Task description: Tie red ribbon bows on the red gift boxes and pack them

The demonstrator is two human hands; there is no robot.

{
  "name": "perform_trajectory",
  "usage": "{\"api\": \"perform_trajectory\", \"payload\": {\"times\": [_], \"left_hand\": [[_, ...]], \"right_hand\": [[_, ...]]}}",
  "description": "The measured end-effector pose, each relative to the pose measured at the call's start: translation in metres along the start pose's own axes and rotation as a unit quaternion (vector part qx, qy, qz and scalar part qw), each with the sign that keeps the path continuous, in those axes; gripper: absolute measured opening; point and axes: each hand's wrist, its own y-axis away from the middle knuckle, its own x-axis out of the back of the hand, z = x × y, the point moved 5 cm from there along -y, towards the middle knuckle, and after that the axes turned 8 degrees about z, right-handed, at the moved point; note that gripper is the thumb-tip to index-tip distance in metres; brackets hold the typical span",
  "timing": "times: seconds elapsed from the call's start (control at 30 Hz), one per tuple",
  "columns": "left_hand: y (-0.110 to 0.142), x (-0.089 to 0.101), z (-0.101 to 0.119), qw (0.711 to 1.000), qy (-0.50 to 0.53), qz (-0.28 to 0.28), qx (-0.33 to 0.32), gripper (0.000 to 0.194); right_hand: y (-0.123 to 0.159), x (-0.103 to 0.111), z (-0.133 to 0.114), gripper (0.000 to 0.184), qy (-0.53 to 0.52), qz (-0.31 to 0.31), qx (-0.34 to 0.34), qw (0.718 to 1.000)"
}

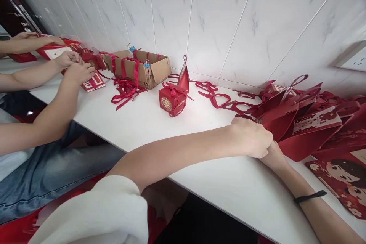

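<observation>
hands (251,137) nr bags (307,143), w/in tbl edge (214,203)

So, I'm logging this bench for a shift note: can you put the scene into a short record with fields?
Left hand: curled, overlapping the right hand; its grip is hidden
Right hand: mostly hidden behind the left; black band around the wrist
Beside the hands: red gift bags, bunched together
Mid-table: small red gift box with ribbon bow and gold print
Near the wall: open cardboard box, red ribbons over its sides, blue binder clips on its rim
At left: a co-worker's hands on a red-and-white box
</observation>
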Motion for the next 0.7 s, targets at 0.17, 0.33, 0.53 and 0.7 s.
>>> {"api": "perform_trajectory", "payload": {"times": [0.17, 0.33, 0.53, 0.7], "left_hand": [[-0.003, -0.008, -0.015, 0.997, -0.027, 0.067, 0.007, 0.027], [0.014, -0.003, -0.087, 0.935, -0.201, 0.285, 0.063, 0.028], [0.072, 0.005, -0.188, 0.869, -0.229, 0.377, 0.226, 0.044], [0.105, 0.001, -0.238, 0.833, -0.094, 0.342, 0.425, 0.062]], "right_hand": [[0.001, 0.003, -0.012, 0.019, -0.005, 0.005, 0.017, 1.000], [0.001, -0.002, -0.013, 0.036, -0.022, -0.007, 0.022, 0.999], [0.001, -0.010, -0.011, 0.038, -0.023, -0.042, 0.031, 0.998], [0.004, -0.010, -0.017, 0.037, -0.016, -0.073, 0.049, 0.996]]}}
